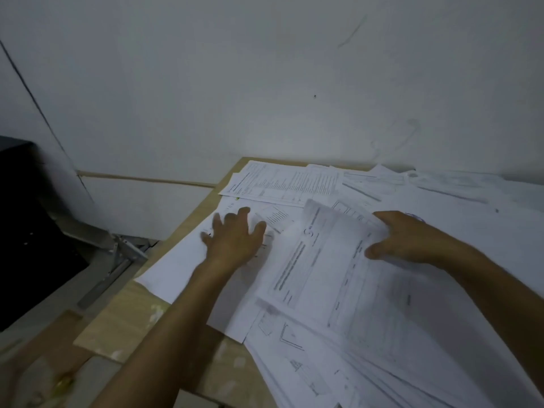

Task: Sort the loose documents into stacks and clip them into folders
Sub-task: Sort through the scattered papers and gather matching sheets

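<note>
Loose printed documents (368,334) cover the wooden counter (129,319) from its near edge to the far wall. The left hand (235,240) presses flat, fingers spread, on a sheet; the right hand (403,237) grips a lifted printed form (326,260).

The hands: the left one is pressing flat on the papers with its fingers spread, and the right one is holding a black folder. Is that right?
Not quite. The left hand does press flat on the papers with fingers spread, but the right hand grips no black folder. The head view shows it holding the edge of a printed sheet, lifted a little off the pile.
</note>
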